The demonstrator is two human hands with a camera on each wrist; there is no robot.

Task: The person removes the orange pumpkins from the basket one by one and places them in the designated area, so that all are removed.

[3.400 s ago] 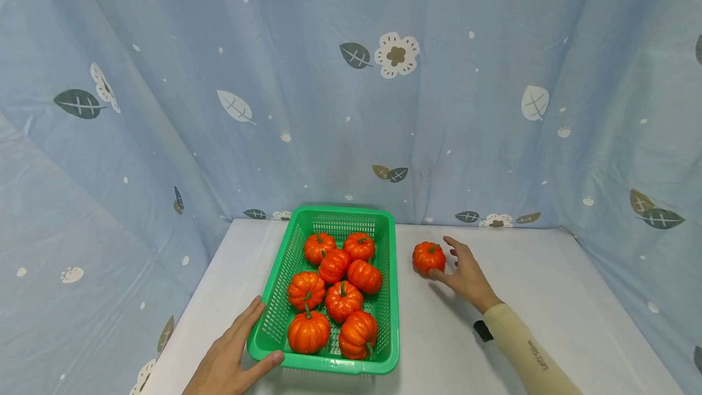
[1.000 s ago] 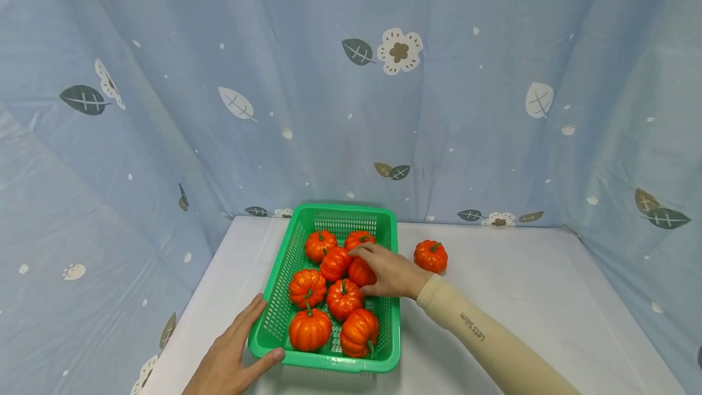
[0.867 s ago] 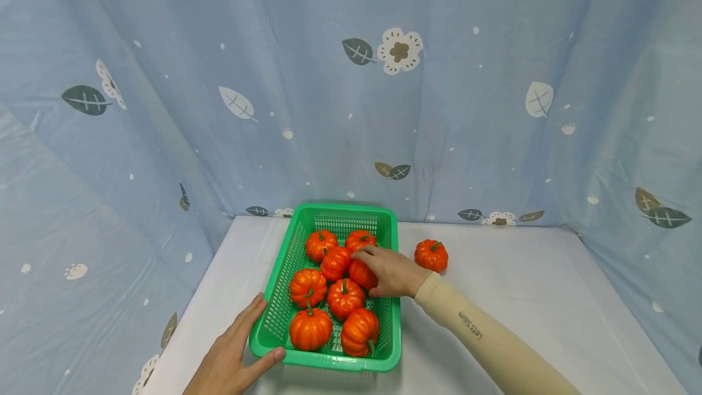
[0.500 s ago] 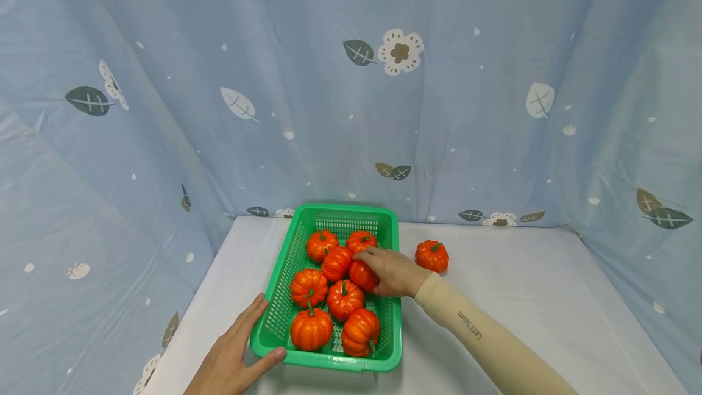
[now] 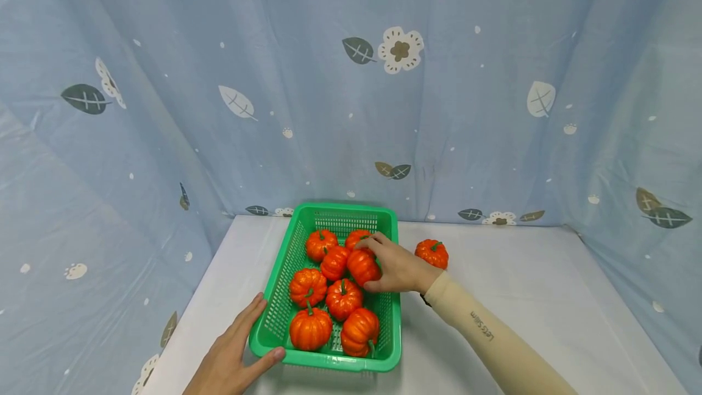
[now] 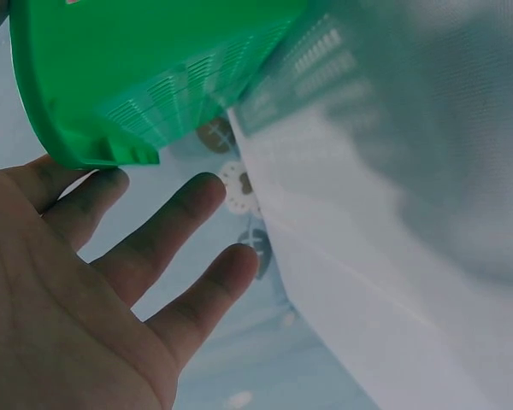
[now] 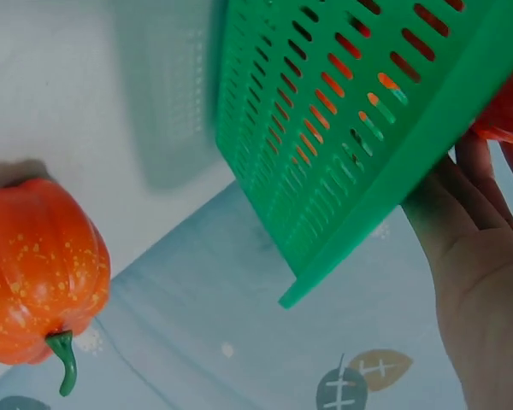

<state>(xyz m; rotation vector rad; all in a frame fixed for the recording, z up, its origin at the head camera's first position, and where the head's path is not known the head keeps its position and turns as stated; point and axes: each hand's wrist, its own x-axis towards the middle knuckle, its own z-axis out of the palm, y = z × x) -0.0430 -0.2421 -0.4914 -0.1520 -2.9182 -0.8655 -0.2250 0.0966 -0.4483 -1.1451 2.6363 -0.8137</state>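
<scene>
My right hand (image 5: 403, 266) reaches over the right side of a green plastic basket (image 5: 323, 359) and grips a small orange-red pumpkin (image 5: 363, 268), fingers over its far side and thumb at the near side. In the right wrist view that pumpkin (image 7: 509, 107) shows at the basket rim (image 7: 393, 179), with the right hand (image 7: 487, 265) partly behind the rim. Several other pumpkins, such as one with an upright stem (image 5: 310, 329), lie in the basket. My left hand (image 5: 230, 349) rests at the basket's near left corner, fingers spread and fairly straight; the left wrist view shows fingertips touching the rim.
One more pumpkin (image 5: 431, 253) with a green stem sits on the white table (image 5: 526, 297), right of the basket. A blue patterned curtain (image 5: 307, 108) hangs behind the table and along both sides.
My right hand has moved from the pumpkin on the table to one inside the basket, gripped it and shifted it slightly upward. My left hand has stayed at the basket corner.
</scene>
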